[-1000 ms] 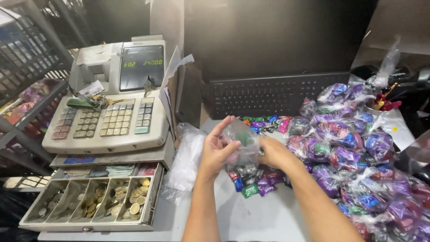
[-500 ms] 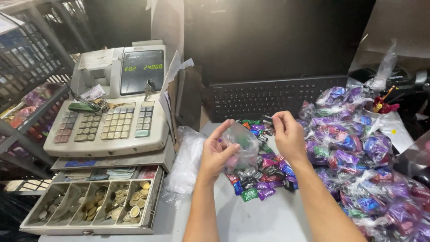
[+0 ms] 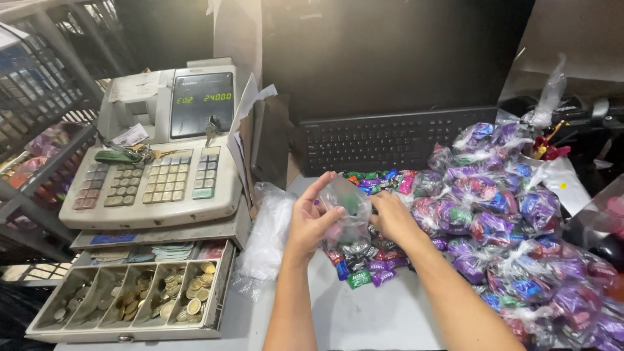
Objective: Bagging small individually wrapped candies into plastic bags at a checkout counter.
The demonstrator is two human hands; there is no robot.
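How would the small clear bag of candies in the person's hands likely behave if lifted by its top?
The clear bag looks like thin film, so it would probably sag and bulge, not hold shape. The few wrapped candies inside suggest it is light. The left hand and right hand cradle it, hinting the film may be slippery.

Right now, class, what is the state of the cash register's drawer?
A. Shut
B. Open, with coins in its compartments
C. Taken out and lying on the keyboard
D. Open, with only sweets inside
B: the drawer stands pulled out under the cash register, and its compartments hold coins, with banknotes behind them.
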